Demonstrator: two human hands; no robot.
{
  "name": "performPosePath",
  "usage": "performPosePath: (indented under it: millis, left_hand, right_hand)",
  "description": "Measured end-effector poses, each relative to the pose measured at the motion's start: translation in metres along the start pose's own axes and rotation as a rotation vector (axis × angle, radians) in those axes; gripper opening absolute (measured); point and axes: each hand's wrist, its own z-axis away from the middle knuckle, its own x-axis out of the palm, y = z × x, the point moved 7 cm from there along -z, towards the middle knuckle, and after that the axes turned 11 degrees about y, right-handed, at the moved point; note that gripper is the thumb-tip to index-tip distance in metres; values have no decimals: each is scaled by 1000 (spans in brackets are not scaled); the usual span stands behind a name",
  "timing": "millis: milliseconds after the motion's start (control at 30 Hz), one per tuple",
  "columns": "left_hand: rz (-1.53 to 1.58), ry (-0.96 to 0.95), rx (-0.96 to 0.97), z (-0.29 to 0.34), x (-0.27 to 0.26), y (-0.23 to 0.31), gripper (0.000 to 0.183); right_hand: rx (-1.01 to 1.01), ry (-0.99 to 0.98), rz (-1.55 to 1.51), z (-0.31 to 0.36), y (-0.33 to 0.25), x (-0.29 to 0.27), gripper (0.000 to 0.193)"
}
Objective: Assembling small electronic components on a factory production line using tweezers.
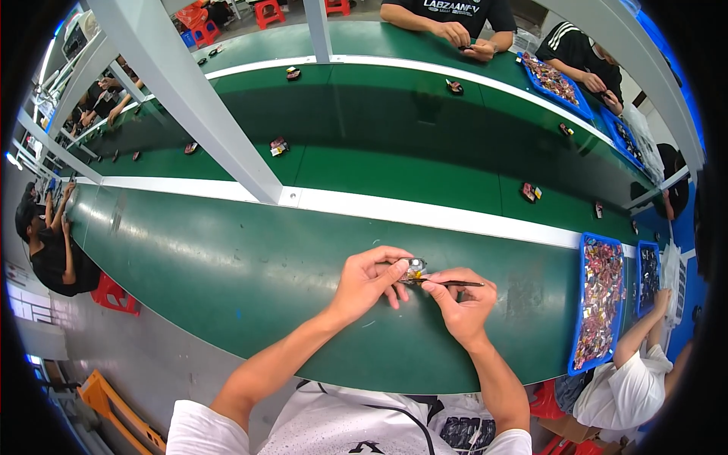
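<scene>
Currently green workbench [227, 280] is carrying both hands near its near edge. Left hand [366, 282] is pinching a small clear-and-yellow part [414, 268] just above the surface; right hand [464, 302] is gripping thin dark tweezers [455, 283], tip touching the part.

So there's this tiny part [415, 268], clear-ish and shiny with yellow and dark bits, pinched at fingertip level just above the green bench. A thin dark tool [453, 283], tweezer-like, lies roughly level with its tip right against the part's lower edge.
</scene>
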Motion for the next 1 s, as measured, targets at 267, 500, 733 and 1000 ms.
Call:
performPosePath:
  millis: [267,500,733,1000]
  left_hand:
    - [13,13,20,0,-1,1,26]
    - [13,20,26,0,-1,3,26]
    - [16,43,19,-1,-3,3,24]
    - [-1,71,28,2,-5,2,22]
  right_hand:
    - [-73,-9,14,1,-2,0,12]
    - [-99,-57,43,2,-6,2,11]
    - [-142,-51,34,0,-9,4,13]
    - [-68,-81,64,1,-6,3,12]
